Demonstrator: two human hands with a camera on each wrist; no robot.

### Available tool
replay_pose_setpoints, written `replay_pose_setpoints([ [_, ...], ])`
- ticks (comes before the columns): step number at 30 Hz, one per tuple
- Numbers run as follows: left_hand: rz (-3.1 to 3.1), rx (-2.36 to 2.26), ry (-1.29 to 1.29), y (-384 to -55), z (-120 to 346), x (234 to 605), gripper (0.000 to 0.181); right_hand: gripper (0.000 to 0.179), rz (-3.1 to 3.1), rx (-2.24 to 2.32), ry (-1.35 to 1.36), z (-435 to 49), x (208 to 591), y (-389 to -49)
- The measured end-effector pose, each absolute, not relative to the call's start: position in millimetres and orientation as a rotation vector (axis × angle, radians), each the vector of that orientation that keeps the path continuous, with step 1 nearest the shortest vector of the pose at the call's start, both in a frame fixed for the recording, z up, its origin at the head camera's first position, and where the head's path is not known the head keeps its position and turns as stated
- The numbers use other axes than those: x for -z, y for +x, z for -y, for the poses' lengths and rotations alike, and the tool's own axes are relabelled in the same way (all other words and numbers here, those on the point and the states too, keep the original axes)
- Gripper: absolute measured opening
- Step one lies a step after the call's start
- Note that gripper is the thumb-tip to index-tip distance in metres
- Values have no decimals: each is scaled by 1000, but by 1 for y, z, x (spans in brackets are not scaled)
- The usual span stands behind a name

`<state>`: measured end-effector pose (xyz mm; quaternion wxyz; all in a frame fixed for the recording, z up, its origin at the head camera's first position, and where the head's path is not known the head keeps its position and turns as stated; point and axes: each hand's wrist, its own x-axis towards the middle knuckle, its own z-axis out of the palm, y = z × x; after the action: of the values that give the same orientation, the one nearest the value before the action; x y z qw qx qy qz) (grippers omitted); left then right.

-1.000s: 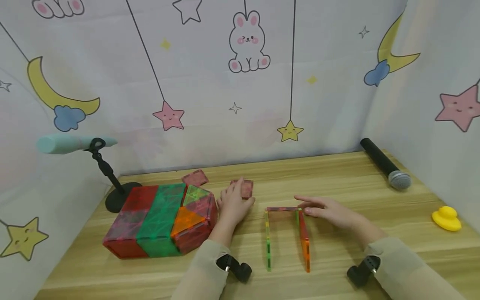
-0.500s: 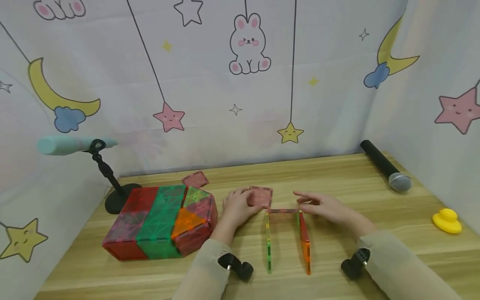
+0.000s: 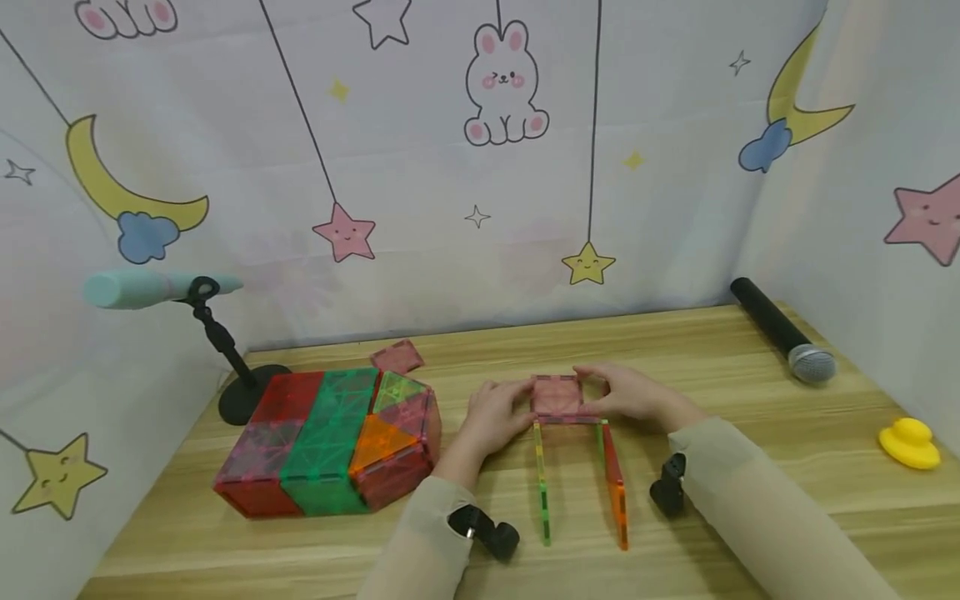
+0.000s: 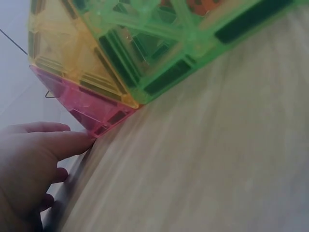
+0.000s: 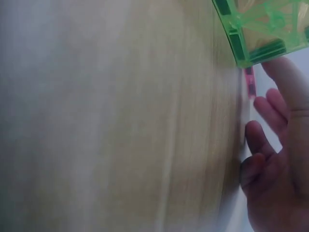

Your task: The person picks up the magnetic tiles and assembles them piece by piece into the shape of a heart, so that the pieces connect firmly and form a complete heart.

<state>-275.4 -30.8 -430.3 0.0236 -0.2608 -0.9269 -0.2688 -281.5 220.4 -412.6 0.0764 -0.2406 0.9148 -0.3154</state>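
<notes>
A translucent pink square magnetic tile (image 3: 557, 396) lies between both hands, right behind a small walled frame of upright tiles. My left hand (image 3: 497, 415) holds its left edge, fingers toward the far corner and thumb at the near one. At its right edge, my right hand (image 3: 628, 392) has the index finger at the far corner and the thumb near the front. The frame has a green-and-yellow left wall (image 3: 542, 483), a red-and-orange right wall (image 3: 615, 483) and a pink back wall (image 3: 567, 420). In the left wrist view, the left thumb (image 4: 72, 145) meets a pink tile corner.
A block built of red, green and orange magnetic tiles (image 3: 330, 442) stands to the left. Behind it lies another pink tile (image 3: 397, 357). A teal object on a black stand (image 3: 225, 333), a microphone (image 3: 780, 329) and a yellow rubber duck (image 3: 909, 442) are around the edges.
The left hand has slid the pink tile rightward, up to the back of the frame. My right hand has moved left and in to the tile's right edge.
</notes>
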Motion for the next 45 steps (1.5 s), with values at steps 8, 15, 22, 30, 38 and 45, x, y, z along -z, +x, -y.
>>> replay_pose_setpoints([
  [8,2824,975,-850,-273,28,432,44,69,-2795,834,-755,-218,416,-287],
  [15,2675,1744,-947,-253,25,413,32,62,-2804,771,-839,-216,415,-286],
  [22,2721,1705,-992,-230,26,385,27,64,-2821,663,-769,-212,407,-287],
  [30,2675,1754,-1023,-229,24,388,28,62,-2932,632,-564,-230,408,-288],
  [38,2635,1796,-1027,-240,23,406,34,66,-2961,744,-569,-276,411,-277],
  [45,2636,1762,-1069,-243,28,423,50,85,-2964,682,-647,-276,412,-275],
])
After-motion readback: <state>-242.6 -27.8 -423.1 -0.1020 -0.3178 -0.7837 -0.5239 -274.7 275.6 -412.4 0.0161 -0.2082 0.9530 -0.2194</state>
